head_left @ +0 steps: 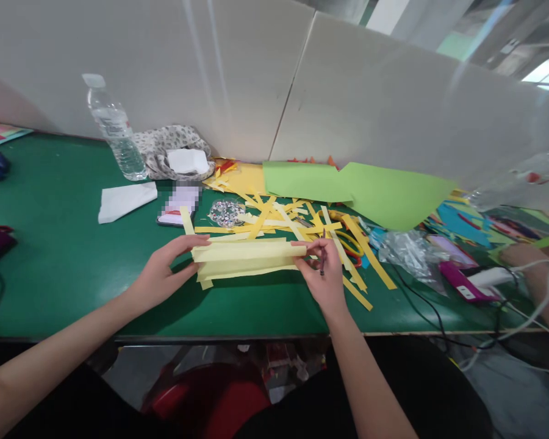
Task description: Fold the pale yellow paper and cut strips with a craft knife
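Note:
A pale yellow sheet (pixel 247 260), folded or rolled lengthwise, is held level above the green table near its front edge. My left hand (pixel 169 268) pinches its left end between thumb and fingers. At the right end, my right hand (pixel 322 271) grips the paper, and a thin dark pen-like stick (pixel 322 259) stands between its fingers. Just behind lie many loose yellow strips (pixel 268 219) in a heap, with yellow-handled scissors (pixel 351 244) partly under them. One pale strip (pixel 187 221) pokes out behind my left fingers.
A water bottle (pixel 119 134), a patterned cloth (pixel 165 146), a phone (pixel 179 204) and a bag of small beads (pixel 227 213) stand or lie behind. Green sheets (pixel 384 192) rest against the wall. At right are a plastic bag (pixel 412 253), a purple device (pixel 466 283), cables and another person's hand.

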Demonstrator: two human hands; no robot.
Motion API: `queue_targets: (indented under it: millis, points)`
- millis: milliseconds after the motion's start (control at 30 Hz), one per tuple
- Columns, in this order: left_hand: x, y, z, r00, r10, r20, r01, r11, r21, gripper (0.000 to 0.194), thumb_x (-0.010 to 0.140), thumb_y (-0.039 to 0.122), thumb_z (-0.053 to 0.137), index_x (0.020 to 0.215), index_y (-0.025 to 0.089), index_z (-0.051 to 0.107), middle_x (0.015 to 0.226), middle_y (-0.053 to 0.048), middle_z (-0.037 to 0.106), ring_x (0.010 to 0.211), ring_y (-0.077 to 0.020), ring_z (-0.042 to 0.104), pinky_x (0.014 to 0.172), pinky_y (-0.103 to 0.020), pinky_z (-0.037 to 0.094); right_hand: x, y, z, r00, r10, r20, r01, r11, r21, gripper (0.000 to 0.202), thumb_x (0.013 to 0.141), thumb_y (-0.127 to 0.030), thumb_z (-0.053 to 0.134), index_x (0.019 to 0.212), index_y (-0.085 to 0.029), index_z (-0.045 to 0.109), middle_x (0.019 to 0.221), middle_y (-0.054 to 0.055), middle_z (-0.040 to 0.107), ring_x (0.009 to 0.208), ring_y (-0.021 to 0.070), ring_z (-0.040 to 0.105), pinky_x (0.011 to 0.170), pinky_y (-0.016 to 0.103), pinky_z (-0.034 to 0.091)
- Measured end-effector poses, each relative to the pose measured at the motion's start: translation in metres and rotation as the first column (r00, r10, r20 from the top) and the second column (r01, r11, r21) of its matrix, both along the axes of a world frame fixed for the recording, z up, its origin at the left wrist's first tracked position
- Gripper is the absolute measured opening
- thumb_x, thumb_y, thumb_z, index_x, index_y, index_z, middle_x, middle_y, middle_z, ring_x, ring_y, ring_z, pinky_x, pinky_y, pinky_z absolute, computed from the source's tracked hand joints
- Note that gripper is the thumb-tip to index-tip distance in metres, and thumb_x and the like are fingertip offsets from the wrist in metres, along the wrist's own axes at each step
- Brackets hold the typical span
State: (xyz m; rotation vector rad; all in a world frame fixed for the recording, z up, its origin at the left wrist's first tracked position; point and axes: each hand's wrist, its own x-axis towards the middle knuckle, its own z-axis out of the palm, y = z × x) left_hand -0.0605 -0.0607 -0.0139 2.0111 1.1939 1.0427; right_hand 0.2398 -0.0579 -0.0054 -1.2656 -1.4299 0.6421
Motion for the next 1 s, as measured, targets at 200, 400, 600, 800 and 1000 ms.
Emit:
queue_targets:
  millis: [200, 400, 600, 800, 1000]
  points:
    - [0.000, 0.000, -0.002, 0.961, -0.047, -0.274, 0.075, 0.993, 0.095, 0.041, 0.084, 0.029, 0.049, 0.125, 0.026, 0.046, 0.137, -0.008, 0.041, 0.124, -0.0254, 0.042, 0.101, -0.043, 0.038, 0.007, 0.003, -0.006, 0.975, -0.099, 0.200, 0.098, 0.995, 0.018, 0.029, 0.061, -0.006, 0.051, 0.082, -0.023, 0.041, 0.111, 0.011, 0.063, 0.095, 0.0226, 0.061, 0.068, 0.033, 0.047]
    - [0.000, -0.002, 0.006, 0.959, 0.039, -0.281, 0.000, 0.990, 0.138, 0.021, 0.080, 0.034, 0.055, 0.096, 0.020, 0.053, 0.099, -0.007, 0.057, 0.094, -0.0202, 0.054, 0.082, -0.033, 0.046, -0.004, -0.006, 0.002, 0.988, -0.084, 0.132, 0.062, 0.985, 0.163, 0.027, 0.072, -0.016, 0.061, 0.084, -0.024, 0.039, 0.103, 0.008, 0.065, 0.089, 0.0214, 0.062, 0.077, 0.038, 0.047]
    - [0.001, -0.005, 0.014, 0.949, -0.061, -0.308, 0.068, 0.998, 0.010, 0.023, 0.080, 0.042, 0.055, 0.080, 0.020, 0.059, 0.068, 0.001, 0.055, 0.064, -0.0133, 0.052, 0.060, -0.024, 0.041, -0.024, -0.018, 0.002, 0.850, 0.256, 0.460, -0.320, 0.945, 0.067, 0.025, 0.073, -0.014, 0.063, 0.079, -0.024, 0.041, 0.089, 0.004, 0.066, 0.083, 0.0213, 0.059, 0.075, 0.035, 0.045]
    - [0.003, -0.009, 0.005, 0.914, -0.101, -0.392, 0.101, 0.995, -0.020, 0.019, 0.082, 0.035, 0.052, 0.084, 0.022, 0.065, 0.063, 0.002, 0.059, 0.057, -0.0118, 0.053, 0.056, -0.022, 0.039, -0.031, -0.018, -0.013, 0.748, 0.152, 0.646, -0.341, 0.923, 0.178, 0.020, 0.075, -0.003, 0.047, 0.079, -0.022, 0.044, 0.078, 0.004, 0.061, 0.073, 0.0197, 0.052, 0.067, 0.031, 0.042]
    - [0.005, -0.011, 0.004, 0.957, -0.080, -0.279, 0.046, 0.991, -0.127, 0.023, 0.085, 0.038, 0.047, 0.091, 0.023, 0.064, 0.079, 0.000, 0.068, 0.060, -0.0114, 0.055, 0.053, -0.021, 0.040, -0.028, -0.016, -0.017, 0.662, 0.016, 0.750, -0.311, 0.916, 0.255, 0.022, 0.075, 0.000, 0.042, 0.080, -0.020, 0.047, 0.073, 0.004, 0.056, 0.069, 0.0203, 0.047, 0.062, 0.030, 0.040]
